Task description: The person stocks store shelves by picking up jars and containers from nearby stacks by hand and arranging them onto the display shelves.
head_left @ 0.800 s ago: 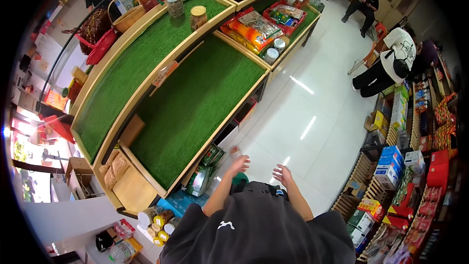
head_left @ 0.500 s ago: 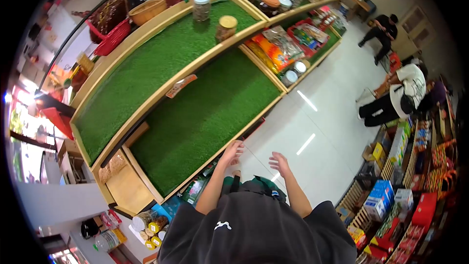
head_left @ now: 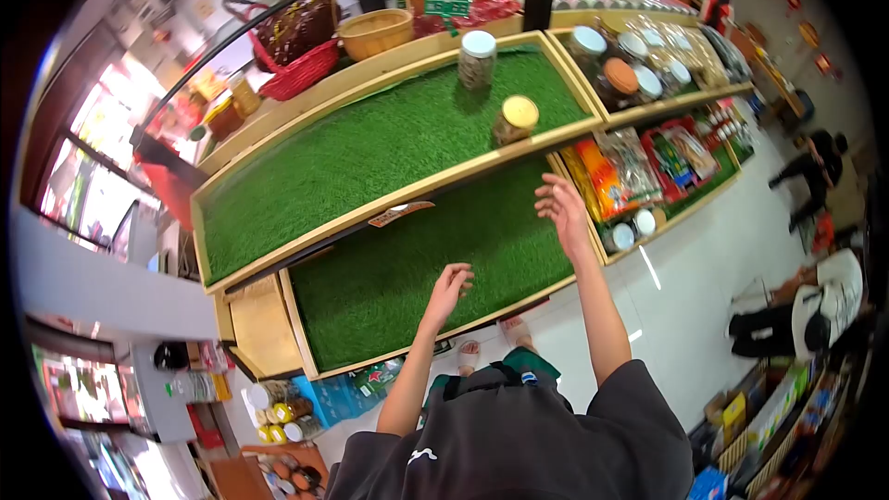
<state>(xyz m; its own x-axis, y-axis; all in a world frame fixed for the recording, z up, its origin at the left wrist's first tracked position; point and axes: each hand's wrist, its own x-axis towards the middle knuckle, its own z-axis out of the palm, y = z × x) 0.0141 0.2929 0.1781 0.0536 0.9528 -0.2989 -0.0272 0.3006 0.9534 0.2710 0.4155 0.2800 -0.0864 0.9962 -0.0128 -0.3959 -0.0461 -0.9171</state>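
My right hand (head_left: 561,206) is raised over the lower green shelf (head_left: 417,259), its fingers apart and holding nothing. It is nearest to a jar with a yellow lid (head_left: 515,121), which stands on the upper green shelf (head_left: 343,148). My left hand (head_left: 449,292) hovers above the front part of the lower shelf, loosely open with nothing in it. Further back on the upper shelf is a clear jar with a white lid (head_left: 477,61). A small label strip (head_left: 401,213) is fixed to the upper shelf's front edge, between and beyond my hands.
Packaged goods (head_left: 630,167) and white-lidded jars (head_left: 619,238) fill the right lower compartment. More jars (head_left: 619,79) stand above. A red basket (head_left: 301,69) and a wicker basket (head_left: 375,32) sit behind. Two people (head_left: 810,306) are at far right. Jars (head_left: 278,407) stand lower left.
My view has turned, and I am closer to the shelves. My right hand has risen and reached forward over the lower shelf. My left hand has also moved over it.
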